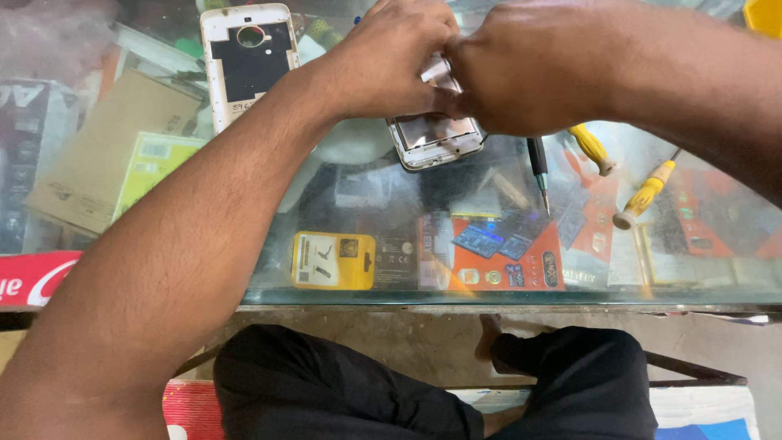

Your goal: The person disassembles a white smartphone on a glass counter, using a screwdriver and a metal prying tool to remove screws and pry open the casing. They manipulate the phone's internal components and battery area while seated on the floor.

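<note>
While both hands meet over the glass counter [342, 285], the work sits at its far middle: an opened phone body [434, 140], pale-framed, lying face-up on the glass with its near end showing below the knuckles. The left hand [391, 61] is curled down over the phone's upper part, fingers closed on its edge. The right hand [521, 77] comes in from the right, closed tight against the left; it presses on or pinches something at the phone's top, but whether it has a small part or a tool in it I cannot tell, since the fingertips are hidden.

Done, by the look of things: the back cover [248, 61], white with a dark inner face and a round camera hole, is already off and lies apart to the left on the glass. The phone's insides are exposed. Left, as I judge it: whatever is being worked at the phone's top end is not finished, and the cover is not yet refitted.

Tools lie near to the right: a dark-handled screwdriver [538, 167] just beside the phone, tip toward the person, and two yellow-handled screwdrivers [592, 149] [645, 195] further right, untouched. Under the glass, boxed goods in orange, yellow and brown. The person sits with knees in dark trousers [342, 391] below the counter edge.
</note>
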### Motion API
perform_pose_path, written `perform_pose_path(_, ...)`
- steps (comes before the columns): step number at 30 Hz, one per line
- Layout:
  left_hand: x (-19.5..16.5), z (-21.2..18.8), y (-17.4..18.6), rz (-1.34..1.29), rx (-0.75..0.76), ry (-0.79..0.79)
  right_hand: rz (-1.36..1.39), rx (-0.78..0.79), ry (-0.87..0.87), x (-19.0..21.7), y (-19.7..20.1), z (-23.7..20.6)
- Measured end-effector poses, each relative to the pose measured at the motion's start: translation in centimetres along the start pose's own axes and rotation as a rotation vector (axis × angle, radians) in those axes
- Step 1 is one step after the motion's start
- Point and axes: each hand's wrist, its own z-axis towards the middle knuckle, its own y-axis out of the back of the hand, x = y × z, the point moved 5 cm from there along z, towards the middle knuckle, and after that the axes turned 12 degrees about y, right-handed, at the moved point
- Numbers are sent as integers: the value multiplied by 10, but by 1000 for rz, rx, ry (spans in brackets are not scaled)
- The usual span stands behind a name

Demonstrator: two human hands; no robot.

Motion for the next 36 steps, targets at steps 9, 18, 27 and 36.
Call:
perform_pose_path(9, -1, 1, -2, 31, 37, 29, 190, -60, -107, -15, -14, -17)
perform_pose_path(18, 5, -1, -4, 33, 34, 74, 316, -987, -137, -40, -57, -74)
perform_pose_path(27, -19, -6, -2, 151, 6, 106, 635, -1324, -121, -60, -110, -66)
perform_pose_path(36, -22, -12, -2, 190, 73, 183, 463, -1343, 16, -52, -115, -64)
